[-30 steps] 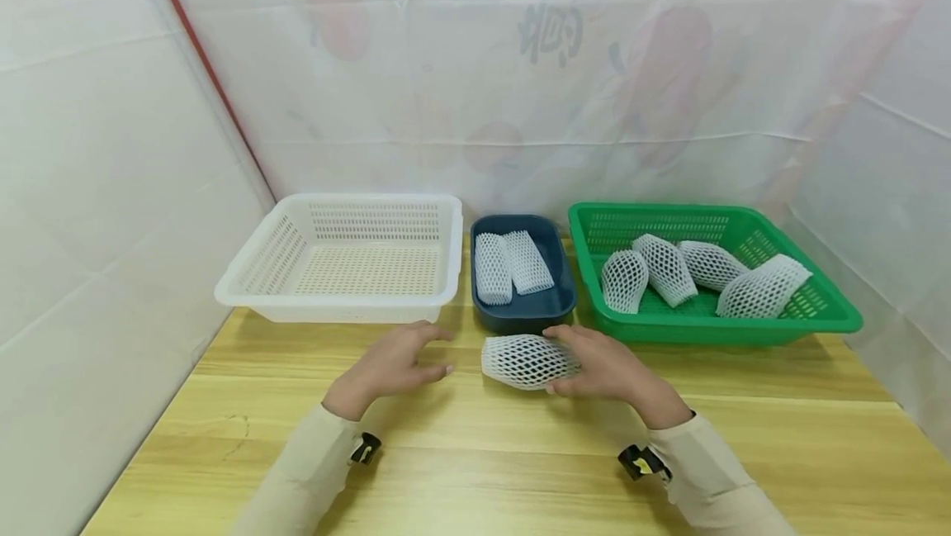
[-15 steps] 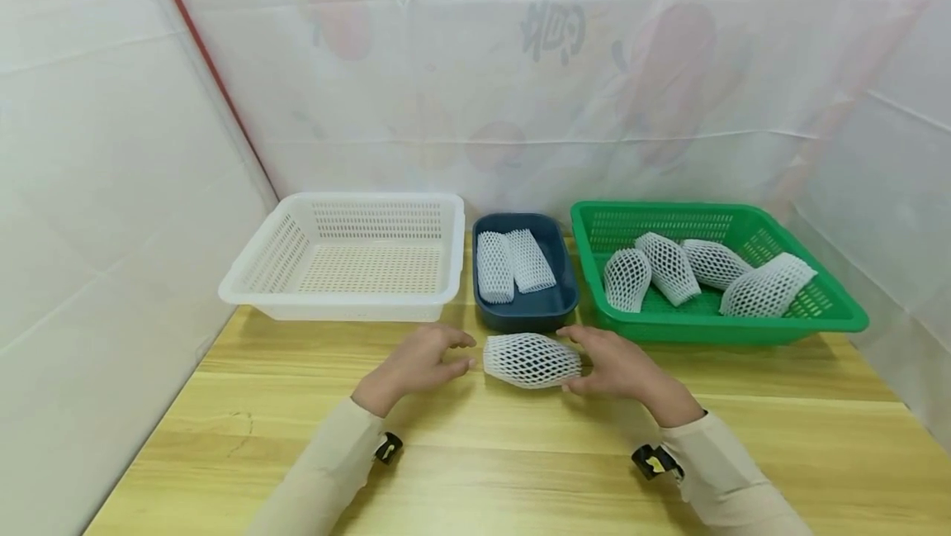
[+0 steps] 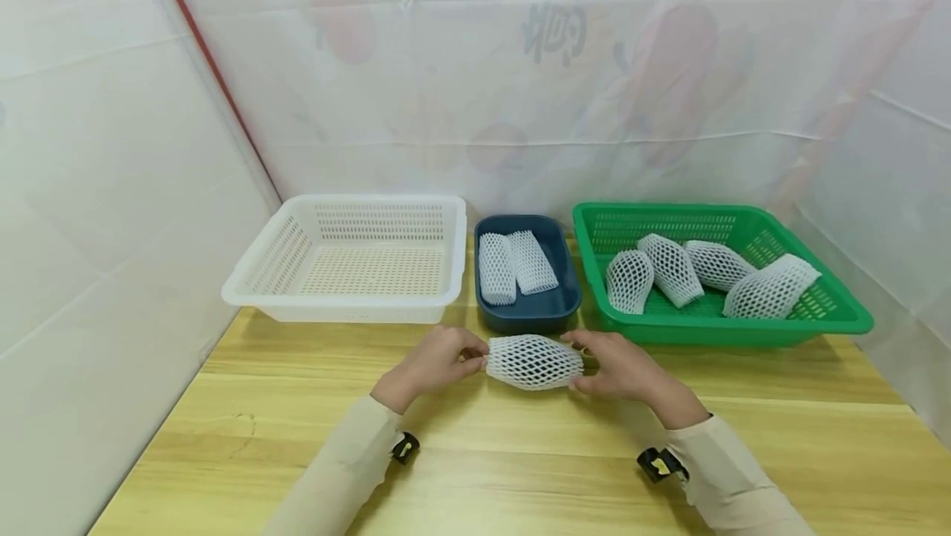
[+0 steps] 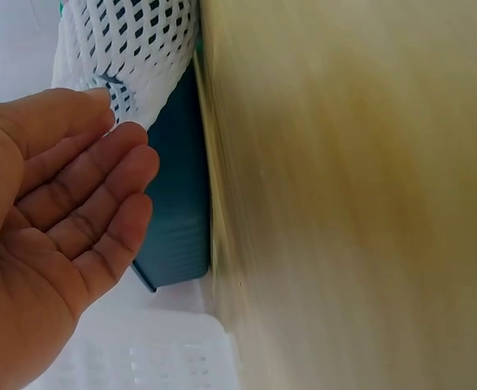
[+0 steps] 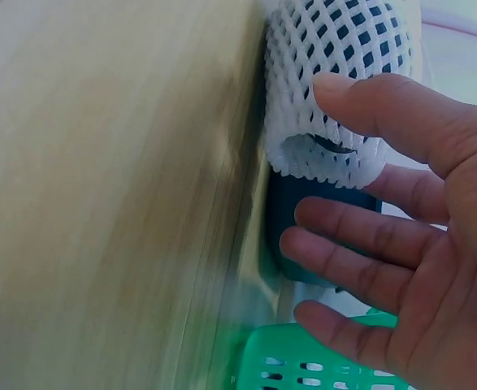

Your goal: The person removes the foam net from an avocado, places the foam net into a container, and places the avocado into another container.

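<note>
A white foam net sleeve (image 3: 535, 362), bulging in the middle with dark showing through its holes, lies crosswise on the wooden table. My left hand (image 3: 440, 362) pinches its left end; in the left wrist view the thumb and a fingertip meet at the net edge (image 4: 132, 77), the other fingers bent below. At the other end my right hand (image 3: 620, 365) straddles the sleeve with thumb and forefinger apart. In the right wrist view its thumb overlaps the net (image 5: 336, 49) and the remaining fingers spread loosely past the open, scalloped end.
Behind the sleeve stands a dark blue tub (image 3: 546, 305) with two flat foam nets (image 3: 531, 262). A white basket (image 3: 357, 302) is at the left. On the right, a green basket (image 3: 669, 329) holds several net-wrapped things (image 3: 669, 268). White sheeting (image 3: 520, 106) encloses the table.
My left hand has come rightward to the sleeve and taken its left end between thumb and finger. The right hand has slid slightly outward along the sleeve, its grasp loosened.
</note>
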